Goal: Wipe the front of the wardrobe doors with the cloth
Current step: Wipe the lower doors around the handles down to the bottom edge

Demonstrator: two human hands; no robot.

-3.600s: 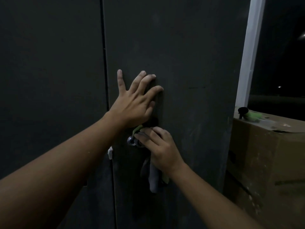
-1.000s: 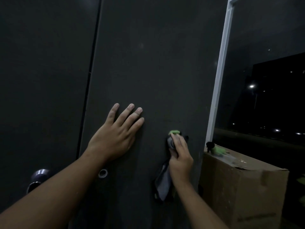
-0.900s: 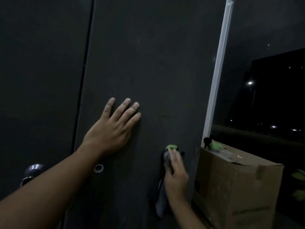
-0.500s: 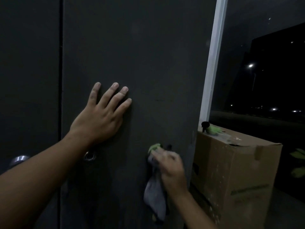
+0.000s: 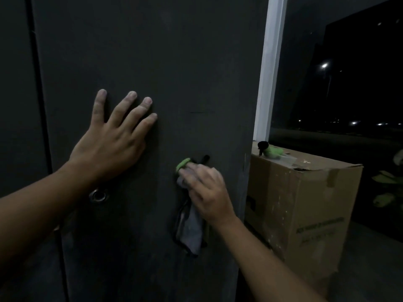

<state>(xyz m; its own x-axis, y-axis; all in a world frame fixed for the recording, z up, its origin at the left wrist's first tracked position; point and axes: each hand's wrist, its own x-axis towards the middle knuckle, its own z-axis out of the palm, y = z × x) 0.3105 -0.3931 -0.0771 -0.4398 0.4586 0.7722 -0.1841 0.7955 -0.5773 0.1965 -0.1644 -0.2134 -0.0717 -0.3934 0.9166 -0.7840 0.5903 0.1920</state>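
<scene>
The dark grey wardrobe door (image 5: 174,62) fills most of the view, with a second door (image 5: 15,105) to its left past a vertical gap. My left hand (image 5: 113,140) lies flat on the right door, fingers spread, holding nothing. My right hand (image 5: 205,192) presses a grey cloth (image 5: 189,232) with a green edge against the door's lower right part; the cloth's loose end hangs below my hand. A round metal lock (image 5: 98,196) shows just under my left wrist.
A cardboard box (image 5: 305,214) stands right of the wardrobe, with a small green and black object (image 5: 271,151) on top. A white frame (image 5: 269,68) runs up behind it, with dark glass and distant lights beyond.
My right hand with the cloth has slid down and a little left on the door over the last second. My left hand has stayed flat on the door; the view has shifted right.
</scene>
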